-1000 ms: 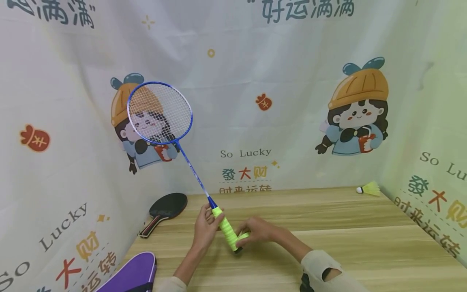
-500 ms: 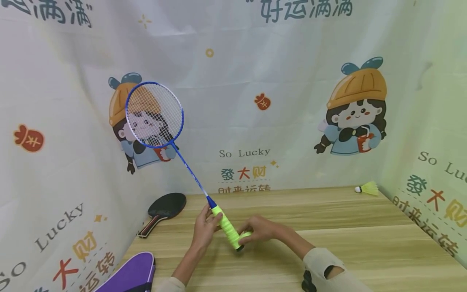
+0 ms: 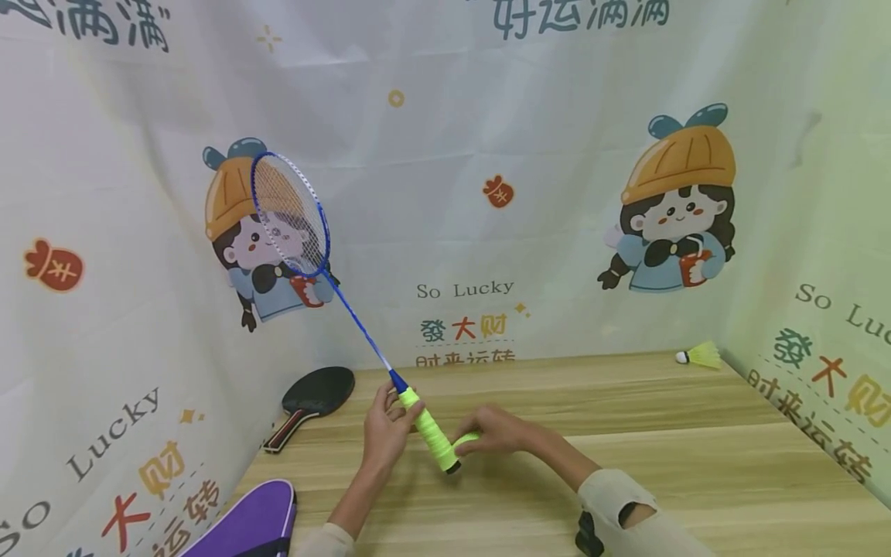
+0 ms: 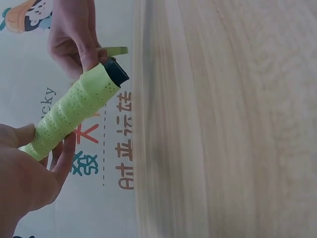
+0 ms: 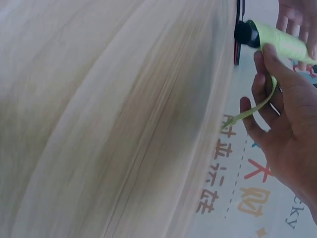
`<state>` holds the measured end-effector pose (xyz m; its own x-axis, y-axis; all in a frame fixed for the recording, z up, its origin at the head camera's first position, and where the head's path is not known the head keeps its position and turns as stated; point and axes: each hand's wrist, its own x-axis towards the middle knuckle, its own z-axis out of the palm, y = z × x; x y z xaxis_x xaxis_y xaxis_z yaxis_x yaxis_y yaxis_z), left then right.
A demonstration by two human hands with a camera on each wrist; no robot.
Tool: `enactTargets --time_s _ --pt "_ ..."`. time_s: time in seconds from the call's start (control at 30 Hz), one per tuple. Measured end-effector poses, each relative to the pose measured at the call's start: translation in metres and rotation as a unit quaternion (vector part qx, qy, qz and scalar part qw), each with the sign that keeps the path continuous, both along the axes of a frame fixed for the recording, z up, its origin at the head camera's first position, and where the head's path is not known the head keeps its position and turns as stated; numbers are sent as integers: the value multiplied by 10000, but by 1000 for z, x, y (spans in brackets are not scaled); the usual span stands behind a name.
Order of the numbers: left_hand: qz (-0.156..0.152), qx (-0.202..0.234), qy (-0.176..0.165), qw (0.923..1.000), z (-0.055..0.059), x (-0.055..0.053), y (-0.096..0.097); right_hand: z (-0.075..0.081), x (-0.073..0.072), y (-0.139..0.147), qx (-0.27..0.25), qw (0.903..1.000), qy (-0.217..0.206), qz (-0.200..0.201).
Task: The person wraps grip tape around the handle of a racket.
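Note:
A blue and white badminton racket (image 3: 358, 325) is held up at a slant in the head view, its strung head toward the upper left. Light green perforated overgrip tape (image 4: 69, 111) is wound round its handle; the black butt end (image 4: 117, 73) shows bare. My left hand (image 3: 384, 437) holds the handle near its upper end, thumb on one side and fingers on the other. Close to the butt, my right hand (image 3: 496, 429) pinches the tape between thumb and fingers. A loose tape end (image 5: 257, 105) hangs across the right fingers in the right wrist view.
A black table tennis paddle (image 3: 319, 392) lies at the table's back left. The purple case (image 3: 247, 518) sits at the front left. A yellow shuttlecock (image 3: 699, 355) lies at the back right. Printed cloth (image 3: 418, 232) hangs round the wooden table (image 3: 626, 464).
The racket has turned about its length, so its head now appears much narrower. Its butt has risen slightly. Both hands keep their hold on the handle and the tape.

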<state>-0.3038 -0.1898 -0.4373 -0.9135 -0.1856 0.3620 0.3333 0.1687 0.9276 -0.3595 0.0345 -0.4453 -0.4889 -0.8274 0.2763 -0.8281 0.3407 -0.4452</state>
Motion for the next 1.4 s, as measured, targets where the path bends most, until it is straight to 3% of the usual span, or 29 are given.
enactTargets --time_s 0.27,0.6,0.77,0.93,1.07,1.2,1.4 --pt "-325 157 -89 9993 3 2 -2 -2 -3 2 -9 9992 -352 191" --pt "-934 449 -292 9942 3 1 -7 7 0 0 408 9963 -522 544" --pt "-751 493 -216 9957 3 0 -5 7 0 -1 320 9978 -499 286" --pt "-373 223 -61 9990 1 0 0 3 1 -1 -14 9974 -715 -47" --pt "-196 121 59 9997 3 1 1 2 1 1 -104 9968 -793 -78" --pt "-297 150 161 9993 8 1 0 7 -1 4 -99 9962 -857 -77" --pt "-640 129 13 9979 13 2 -2 12 -3 3 -126 9937 -1108 -89"
